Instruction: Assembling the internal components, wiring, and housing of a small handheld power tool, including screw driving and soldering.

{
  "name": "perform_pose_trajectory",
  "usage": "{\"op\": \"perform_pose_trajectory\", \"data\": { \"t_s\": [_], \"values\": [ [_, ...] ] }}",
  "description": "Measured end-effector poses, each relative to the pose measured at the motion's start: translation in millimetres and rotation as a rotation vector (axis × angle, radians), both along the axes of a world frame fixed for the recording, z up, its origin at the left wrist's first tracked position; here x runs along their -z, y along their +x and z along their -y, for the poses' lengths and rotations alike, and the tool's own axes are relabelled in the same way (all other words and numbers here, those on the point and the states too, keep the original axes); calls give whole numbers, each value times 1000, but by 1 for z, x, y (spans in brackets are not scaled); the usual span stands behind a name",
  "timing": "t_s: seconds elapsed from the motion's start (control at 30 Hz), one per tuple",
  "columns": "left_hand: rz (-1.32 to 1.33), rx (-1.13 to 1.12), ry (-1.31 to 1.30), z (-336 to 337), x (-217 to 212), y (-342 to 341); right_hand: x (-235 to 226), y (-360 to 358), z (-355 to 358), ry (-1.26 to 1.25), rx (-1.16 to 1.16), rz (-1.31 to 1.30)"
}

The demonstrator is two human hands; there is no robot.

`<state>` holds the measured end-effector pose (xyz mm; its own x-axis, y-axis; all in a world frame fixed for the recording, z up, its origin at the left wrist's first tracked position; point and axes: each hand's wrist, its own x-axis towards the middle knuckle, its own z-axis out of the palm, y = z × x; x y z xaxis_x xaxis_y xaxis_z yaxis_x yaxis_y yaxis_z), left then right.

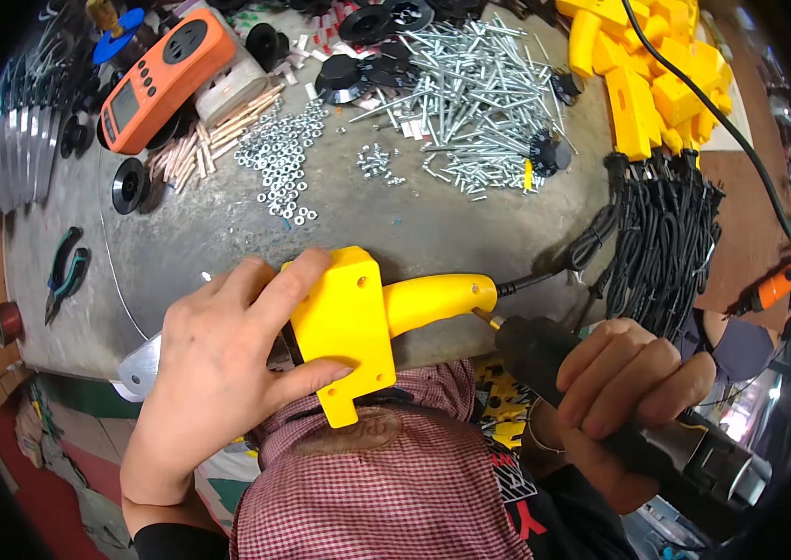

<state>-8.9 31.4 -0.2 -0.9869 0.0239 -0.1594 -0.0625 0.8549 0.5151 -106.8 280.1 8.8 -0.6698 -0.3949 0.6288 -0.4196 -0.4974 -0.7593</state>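
My left hand (223, 341) is closed round the body of a yellow power tool housing (349, 322), thumb on the near side and fingers over the top. A flat metal bar (140, 371) sticks out to the left beyond my wrist. The housing's yellow handle (433, 301) points right, with a black cord (526, 282) leaving its end. My right hand (633, 378) grips a black powered screwdriver (545, 359). Its bit tip is beside the near edge of the handle's end; whether it touches a screw I cannot make out.
Loose long screws (479, 103), hex nuts (283, 159) and small screws (377, 163) lie at the back. An orange meter (167, 79) and pliers (66, 275) are at left. Yellow housings (671, 79) and bundled black cords (661, 243) occupy the right. A dark cable (713, 112) hangs across the far right.
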Motion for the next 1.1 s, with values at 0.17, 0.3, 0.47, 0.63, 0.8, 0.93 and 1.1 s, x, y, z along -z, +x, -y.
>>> {"op": "perform_pose_trajectory", "data": {
  "t_s": [0.17,0.3,0.47,0.63,0.8,0.93,1.1],
  "values": [
    [24,-15,11,0,-2,-2,7,-6,-2,110,11,-99],
    [12,-28,-13,0,-2,0,13,1,-2,-21,74,-74],
    [17,-17,-29,0,-3,-4,1,-7,-4,-61,83,-70],
    [11,-18,-40,-1,-4,0,-6,-13,9,-56,71,-32],
    [14,-20,28,0,-4,-3,-2,-26,11,34,-45,-70],
    [18,-21,40,6,-1,-2,-3,-40,13,108,-196,-102],
    [-50,21,60,7,2,-1,-2,-40,16,115,-199,-89]
  ]
}}
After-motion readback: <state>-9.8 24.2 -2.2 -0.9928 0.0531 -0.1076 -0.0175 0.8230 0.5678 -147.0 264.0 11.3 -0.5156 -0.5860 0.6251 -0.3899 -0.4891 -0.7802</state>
